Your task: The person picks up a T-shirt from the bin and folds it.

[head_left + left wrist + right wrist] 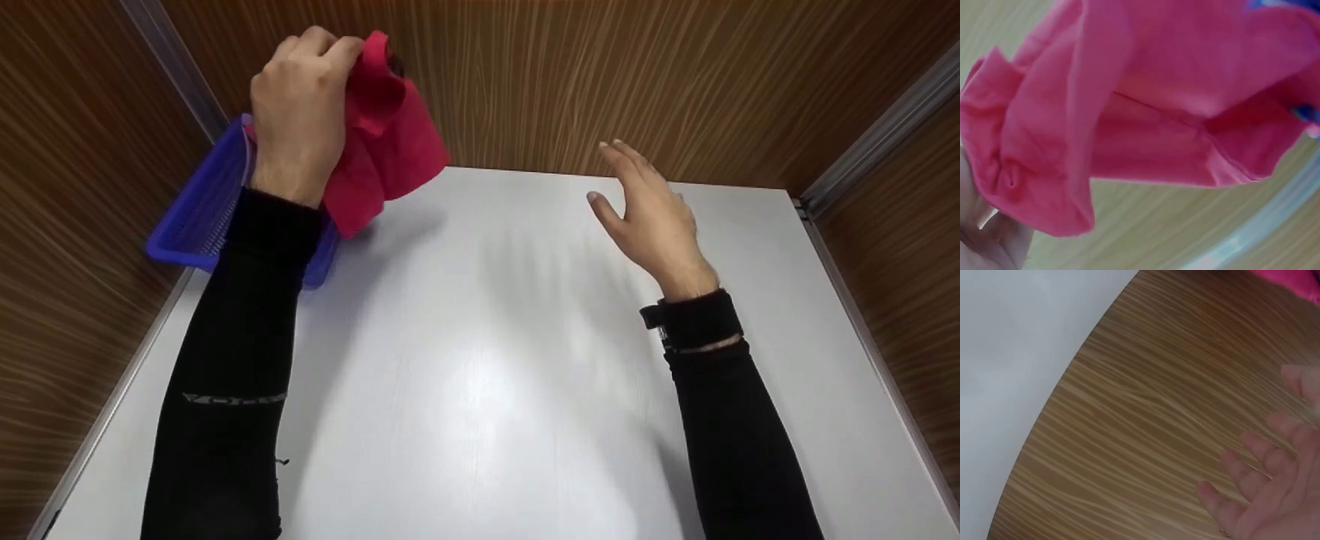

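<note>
From the head view I am seeing the left hand (pixel 300 112) pinching a pink cloth (pixel 405 142) with curled fingers, the cloth hanging by the right side of a blue basket (pixel 187 225) on the white table (pixel 480 360). The left wrist view is adding its inner folds. The right hand (pixel 656 217) is hovering, fingers straight and spread, its palm side showing only at the right wrist. Tabletop is stretching between both hands, its far edge meeting a wood-grain wall (pixel 525 90).

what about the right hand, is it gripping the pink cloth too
No, in the head view the right hand is apart from the pink cloth with its fingers extended, while the left hand grips it.
</note>
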Motion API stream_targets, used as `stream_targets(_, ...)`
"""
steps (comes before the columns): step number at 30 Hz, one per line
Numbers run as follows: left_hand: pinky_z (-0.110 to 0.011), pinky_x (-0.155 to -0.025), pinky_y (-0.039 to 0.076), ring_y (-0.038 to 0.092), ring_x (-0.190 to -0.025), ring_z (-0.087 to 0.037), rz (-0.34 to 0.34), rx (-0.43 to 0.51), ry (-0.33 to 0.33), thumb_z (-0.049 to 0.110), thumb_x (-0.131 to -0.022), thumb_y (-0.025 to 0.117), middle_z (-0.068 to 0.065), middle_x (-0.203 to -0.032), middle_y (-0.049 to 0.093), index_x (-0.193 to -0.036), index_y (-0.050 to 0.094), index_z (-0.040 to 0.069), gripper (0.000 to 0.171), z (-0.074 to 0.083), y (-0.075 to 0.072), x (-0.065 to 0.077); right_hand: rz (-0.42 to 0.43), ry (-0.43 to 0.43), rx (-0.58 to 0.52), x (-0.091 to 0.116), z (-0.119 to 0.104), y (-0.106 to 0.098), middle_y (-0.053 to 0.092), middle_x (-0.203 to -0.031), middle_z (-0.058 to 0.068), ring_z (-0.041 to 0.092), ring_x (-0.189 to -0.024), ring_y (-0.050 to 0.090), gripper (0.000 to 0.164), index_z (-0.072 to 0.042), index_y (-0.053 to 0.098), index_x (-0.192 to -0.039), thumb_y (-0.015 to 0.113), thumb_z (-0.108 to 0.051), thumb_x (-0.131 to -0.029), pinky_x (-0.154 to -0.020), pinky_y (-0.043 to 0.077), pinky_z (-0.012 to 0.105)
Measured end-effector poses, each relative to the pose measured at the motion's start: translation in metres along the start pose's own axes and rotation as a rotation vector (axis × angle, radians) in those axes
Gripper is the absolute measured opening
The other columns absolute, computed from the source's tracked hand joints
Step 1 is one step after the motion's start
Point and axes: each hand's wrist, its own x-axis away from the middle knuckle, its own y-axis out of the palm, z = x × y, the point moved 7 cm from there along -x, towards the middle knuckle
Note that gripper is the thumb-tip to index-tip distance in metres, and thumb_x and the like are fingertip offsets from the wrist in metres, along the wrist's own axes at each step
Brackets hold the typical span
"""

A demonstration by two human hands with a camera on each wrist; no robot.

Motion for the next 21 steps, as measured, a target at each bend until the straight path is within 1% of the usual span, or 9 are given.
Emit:
stream_targets(2, -0.054, -0.093, 0.063, 0.071, -0.111, -0.033, 0.045, 0.021, 0.042, 0.011, -0.111, 0.049, -0.012, -0.119, 0.075, -0.131, 0.073, 0.022, 0.033, 0.018, -0.006, -0.002, 0.036, -0.009, -0.031, -0.001, -0.008, -0.007, 0.032, -0.175, -0.006, 0.03, -0.155, 0.046, 0.066, -0.037, 0.029, -0.166, 0.057, -0.043, -0.107, -0.094, 0.056, 0.065)
stream_targets(5, -0.049, -0.097, 0.063, 0.071, -0.113, -0.03, 0.093, 0.063, 0.12, 0.014, -0.113, 0.047, -0.01, -0.12, 0.074, -0.133, 0.073, 0.023, 0.034, 0.046, -0.011, -0.001, 0.096, -0.039, -0.077, 0.0, -0.021, -0.018, 0.034, -0.173, -0.008, 0.025, -0.156, 0.045, 0.066, -0.039, 0.029, -0.166, 0.058, -0.043, -0.107, -0.095, 0.058, 0.058)
stream_targets(8, -0.046, -0.096, 0.064, 0.072, -0.111, -0.028, 0.106, 0.1, 0.208, 0.017, -0.114, 0.044, -0.009, -0.118, 0.075, -0.134, 0.073, 0.023, 0.035, 0.078, -0.011, 0.003, 0.16, -0.088, -0.125, 0.001, -0.034, -0.03, 0.036, -0.172, -0.011, 0.016, -0.157, 0.042, 0.066, -0.04, 0.031, -0.165, 0.06, -0.042, -0.106, -0.1, 0.057, 0.053)
stream_targets(9, -0.046, -0.094, 0.065, 0.073, -0.111, -0.027, 0.098, 0.108, 0.235, 0.017, -0.114, 0.044, -0.008, -0.118, 0.075, -0.133, 0.073, 0.023, 0.036, 0.089, -0.009, 0.006, 0.18, -0.109, -0.145, 0.002, -0.038, -0.033, 0.035, -0.171, -0.013, 0.012, -0.158, 0.04, 0.066, -0.041, 0.03, -0.164, 0.062, -0.041, -0.106, -0.101, 0.057, 0.051)
stream_targets(11, -0.044, -0.091, 0.066, 0.073, -0.11, -0.025, 0.065, 0.126, 0.28, 0.017, -0.114, 0.045, -0.006, -0.118, 0.076, -0.133, 0.074, 0.023, 0.035, 0.11, -0.004, 0.011, 0.215, -0.166, -0.201, 0.004, -0.046, -0.038, 0.032, -0.172, -0.015, 0.007, -0.159, 0.035, 0.072, -0.038, 0.028, -0.165, 0.066, -0.039, -0.104, -0.112, 0.052, 0.047)
stream_targets(14, -0.042, -0.087, 0.067, 0.073, -0.111, -0.022, -0.018, 0.146, 0.335, 0.016, -0.112, 0.05, -0.003, -0.119, 0.076, -0.133, 0.073, 0.024, 0.032, 0.137, 0.011, 0.022, 0.248, -0.258, -0.297, 0.008, -0.058, -0.044, 0.023, -0.176, -0.015, 0.006, -0.161, 0.029, 0.09, -0.031, 0.021, -0.168, 0.076, -0.036, -0.097, -0.124, 0.043, 0.043)
stream_targets(16, -0.041, -0.086, 0.067, 0.073, -0.11, -0.022, -0.067, 0.171, 0.367, 0.016, -0.111, 0.054, -0.002, -0.119, 0.077, -0.132, 0.074, 0.024, 0.03, 0.15, 0.023, 0.03, 0.245, -0.291, -0.353, 0.01, -0.063, -0.044, 0.022, -0.176, -0.016, 0.005, -0.161, 0.029, 0.099, -0.03, 0.02, -0.168, 0.082, -0.035, -0.091, -0.128, 0.038, 0.041)
stream_targets(18, -0.039, -0.085, 0.067, 0.075, -0.107, -0.021, -0.097, 0.215, 0.384, 0.017, -0.109, 0.058, 0.0, -0.118, 0.079, -0.129, 0.075, 0.023, 0.027, 0.159, 0.035, 0.038, 0.222, -0.29, -0.397, 0.012, -0.065, -0.041, 0.029, -0.173, -0.016, 0.005, -0.158, 0.035, 0.101, -0.032, 0.021, -0.167, 0.085, -0.032, -0.088, -0.126, 0.04, 0.041)
stream_targets(21, -0.037, -0.082, 0.067, 0.076, -0.102, -0.02, -0.122, 0.29, 0.385, 0.018, -0.106, 0.064, 0.002, -0.114, 0.081, -0.122, 0.076, 0.021, 0.021, 0.165, 0.049, 0.048, 0.151, -0.257, -0.47, 0.011, -0.065, -0.03, 0.05, -0.16, -0.012, 0.007, -0.147, 0.052, 0.089, -0.034, 0.033, -0.163, 0.083, -0.024, -0.09, -0.122, 0.047, 0.043)
